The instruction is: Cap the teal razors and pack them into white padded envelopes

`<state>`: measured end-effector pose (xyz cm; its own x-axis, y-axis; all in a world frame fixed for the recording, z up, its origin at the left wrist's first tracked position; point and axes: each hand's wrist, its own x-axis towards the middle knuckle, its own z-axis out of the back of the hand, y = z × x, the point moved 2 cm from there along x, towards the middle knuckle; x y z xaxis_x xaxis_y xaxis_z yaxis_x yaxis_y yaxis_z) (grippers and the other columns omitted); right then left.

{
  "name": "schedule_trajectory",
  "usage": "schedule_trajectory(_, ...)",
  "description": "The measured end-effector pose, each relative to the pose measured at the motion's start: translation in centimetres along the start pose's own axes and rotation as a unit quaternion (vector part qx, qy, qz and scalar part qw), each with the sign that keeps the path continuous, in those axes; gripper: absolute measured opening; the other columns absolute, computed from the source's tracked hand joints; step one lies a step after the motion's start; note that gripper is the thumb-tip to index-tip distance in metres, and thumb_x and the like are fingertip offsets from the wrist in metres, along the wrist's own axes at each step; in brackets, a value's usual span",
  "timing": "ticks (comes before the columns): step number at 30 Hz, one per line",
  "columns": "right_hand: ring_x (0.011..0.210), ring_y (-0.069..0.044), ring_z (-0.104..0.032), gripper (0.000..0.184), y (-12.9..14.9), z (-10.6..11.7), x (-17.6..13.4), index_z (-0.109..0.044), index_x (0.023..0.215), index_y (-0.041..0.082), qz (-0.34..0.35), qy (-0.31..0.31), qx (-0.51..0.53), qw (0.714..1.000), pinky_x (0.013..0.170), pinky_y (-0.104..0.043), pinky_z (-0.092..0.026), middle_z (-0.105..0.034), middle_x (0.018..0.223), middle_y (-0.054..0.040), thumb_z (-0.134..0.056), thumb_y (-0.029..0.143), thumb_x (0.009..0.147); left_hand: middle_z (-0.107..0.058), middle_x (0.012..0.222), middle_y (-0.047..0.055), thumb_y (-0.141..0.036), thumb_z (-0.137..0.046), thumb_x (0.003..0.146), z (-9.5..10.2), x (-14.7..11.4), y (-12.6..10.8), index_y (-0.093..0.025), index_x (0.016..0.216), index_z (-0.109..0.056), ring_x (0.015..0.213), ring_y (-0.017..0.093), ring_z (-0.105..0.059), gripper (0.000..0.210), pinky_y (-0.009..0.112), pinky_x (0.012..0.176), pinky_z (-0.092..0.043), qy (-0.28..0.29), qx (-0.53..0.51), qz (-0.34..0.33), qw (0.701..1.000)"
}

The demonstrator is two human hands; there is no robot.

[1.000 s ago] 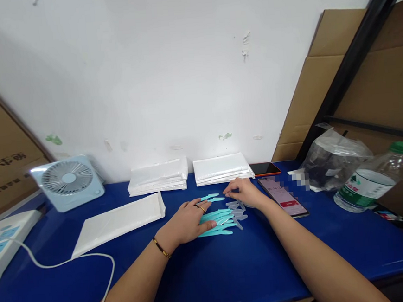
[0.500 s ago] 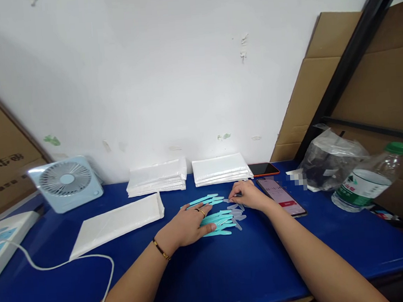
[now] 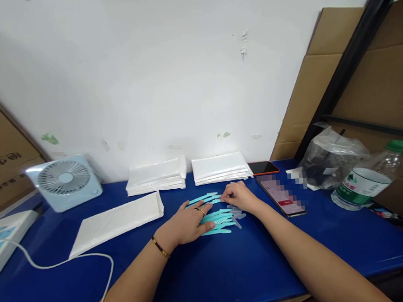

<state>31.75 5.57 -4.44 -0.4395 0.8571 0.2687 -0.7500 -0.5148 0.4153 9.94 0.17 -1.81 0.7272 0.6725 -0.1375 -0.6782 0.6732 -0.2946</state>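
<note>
Several turquoise eyebrow razors (image 3: 217,231) lie side by side on the blue table. Across their handles my left hand (image 3: 189,221) rests flat, fingers spread, touching them from above and hiding their left ends. My right hand (image 3: 238,197) is closed in a pinch at the tip of one of the far razors. A small clear blade cap seems to be between the fingertips, mostly hidden by them. Just nearer than this hand, loose clear caps (image 3: 238,216) are scattered by the razors' right ends.
Two stacks of white packets (image 3: 156,174) stand against the wall, with a single white packet (image 3: 118,222) nearer left. A fan (image 3: 66,180), power strip (image 3: 6,241) and white cable are at left. Phones (image 3: 282,196), a plastic bag (image 3: 328,159) and a bottle (image 3: 367,182) are at right.
My right hand has moved slightly left, bringing its pinched fingertips to a razor's tip. My left hand stays flat on the razors.
</note>
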Motion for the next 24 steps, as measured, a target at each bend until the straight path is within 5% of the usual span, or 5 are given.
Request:
schedule_trajectory(7,0.083,-0.018,-0.057,0.012,-0.4,2.1,-0.7,-0.071,0.084,0.028,0.022,0.007,-0.006,1.0,0.082,-0.034,-0.028,-0.067,0.082,-0.001,-0.06,0.03,0.079,-0.024,0.146,0.006,-0.06,-0.018,0.087,-0.1,0.3,-0.1,-0.025,0.141,-0.015,0.136,0.024,-0.004,0.064,0.048,0.107,-0.002,-0.051,0.021,-0.014,0.998)
schedule_trajectory(11,0.083,-0.019,-0.057,0.013,-0.8,3.6,-1.5,-0.073,0.078,0.027,0.022,0.068,0.007,0.997,0.082,-0.034,-0.029,-0.066,0.083,-0.002,-0.064,0.035,0.074,-0.038,0.14,0.0,-0.057,-0.019,0.089,0.8,-0.6,-1.8,-0.032,0.137,-0.025,0.135,0.022,-0.014,0.054,0.046,0.108,-0.003,-0.015,-0.024,-0.073,0.997)
schedule_trajectory(15,0.082,-0.018,-0.057,0.01,-1.0,3.2,-1.6,-0.073,0.074,0.027,0.015,0.093,-0.007,0.996,0.081,-0.033,-0.028,-0.065,0.081,-0.0009,-0.066,0.035,0.072,-0.046,0.134,0.003,-0.056,-0.018,0.09,1.0,-1.0,-2.4,-0.031,0.136,-0.029,0.132,0.024,-0.024,0.054,0.048,0.107,-0.005,-0.004,-0.018,-0.065,0.998)
schedule_trajectory(24,0.073,-0.014,-0.058,0.011,-1.1,2.4,-1.3,-0.072,0.076,0.025,-0.008,0.052,-0.011,0.999,0.078,-0.029,-0.029,-0.067,0.077,0.0002,-0.063,0.03,0.075,-0.036,0.141,0.006,-0.06,-0.017,0.087,0.4,-0.7,-1.4,-0.027,0.14,-0.019,0.133,0.026,-0.02,0.062,0.05,0.106,-0.005,-0.006,0.002,-0.024,1.0)
